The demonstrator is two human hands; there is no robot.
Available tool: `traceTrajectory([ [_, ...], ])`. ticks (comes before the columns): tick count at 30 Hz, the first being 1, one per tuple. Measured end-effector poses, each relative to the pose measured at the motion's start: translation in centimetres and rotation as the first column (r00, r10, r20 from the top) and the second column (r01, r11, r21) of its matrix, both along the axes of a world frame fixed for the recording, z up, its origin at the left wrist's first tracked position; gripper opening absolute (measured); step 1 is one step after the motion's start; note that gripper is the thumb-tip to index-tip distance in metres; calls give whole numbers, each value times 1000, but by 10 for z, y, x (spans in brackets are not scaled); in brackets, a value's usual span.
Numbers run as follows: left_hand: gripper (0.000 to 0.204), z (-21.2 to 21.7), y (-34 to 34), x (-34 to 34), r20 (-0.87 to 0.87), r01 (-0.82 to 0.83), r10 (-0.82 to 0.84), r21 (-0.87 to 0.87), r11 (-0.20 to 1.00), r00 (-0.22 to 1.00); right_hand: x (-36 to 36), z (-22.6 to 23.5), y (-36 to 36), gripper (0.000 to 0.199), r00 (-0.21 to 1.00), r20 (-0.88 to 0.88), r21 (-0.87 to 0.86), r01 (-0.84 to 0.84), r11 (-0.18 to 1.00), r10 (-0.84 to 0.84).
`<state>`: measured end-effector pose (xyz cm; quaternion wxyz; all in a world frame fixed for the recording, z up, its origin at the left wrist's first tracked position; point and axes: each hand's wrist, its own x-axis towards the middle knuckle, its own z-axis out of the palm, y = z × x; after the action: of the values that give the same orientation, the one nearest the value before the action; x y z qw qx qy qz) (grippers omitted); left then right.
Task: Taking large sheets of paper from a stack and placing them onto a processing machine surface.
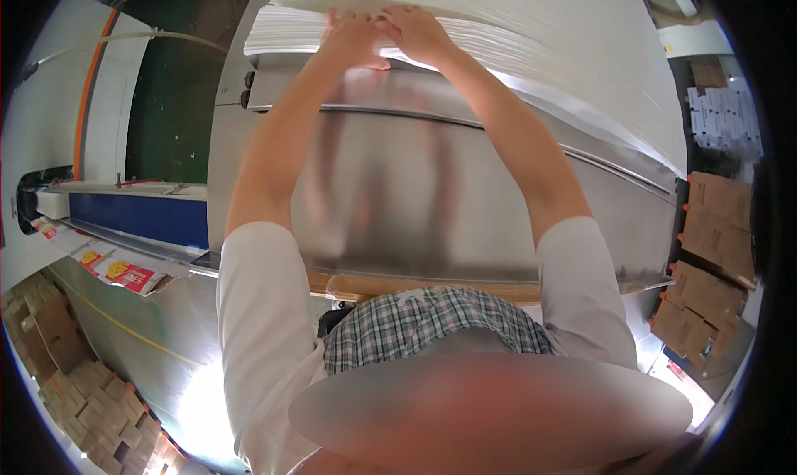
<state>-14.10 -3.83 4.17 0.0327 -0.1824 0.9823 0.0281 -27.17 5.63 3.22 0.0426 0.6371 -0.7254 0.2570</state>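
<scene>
A thick stack of thin white sheets (515, 43) lies across the far side of a shiny metal worktop (490, 201), its many layers showing at the near edge. Both my arms reach forward to that edge. My left hand (355, 40) grips the layered edge, fingers up over the sheets and thumb low by the metal. Close beside it, my right hand (420, 35) bends its fingers over the same edge, its thumb side next to the left hand. The fingertips are partly lost among the layers, and what the sheets are made of cannot be told.
Black knobs (246, 88) stick out at the worktop's left end. Further left are a blue panel (137, 219) and red-and-white printed packaging (124, 272). Cardboard piles stand at lower left (95, 404) and right (718, 226). A wooden edge (374, 287) runs before my waist.
</scene>
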Motion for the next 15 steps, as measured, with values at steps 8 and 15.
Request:
traceTrajectory([
  [8, 93, -5, -12, -10, -8, -46, 46, -46, 998, 999, -164, 0, 127, 52, 899, -122, 539, 416, 732, -421],
  [15, 108, 4, -42, -33, 343, -230, 256, -116, 966, 904, -238, 18, 238, 60, 845, -263, 557, 527, 642, -465],
])
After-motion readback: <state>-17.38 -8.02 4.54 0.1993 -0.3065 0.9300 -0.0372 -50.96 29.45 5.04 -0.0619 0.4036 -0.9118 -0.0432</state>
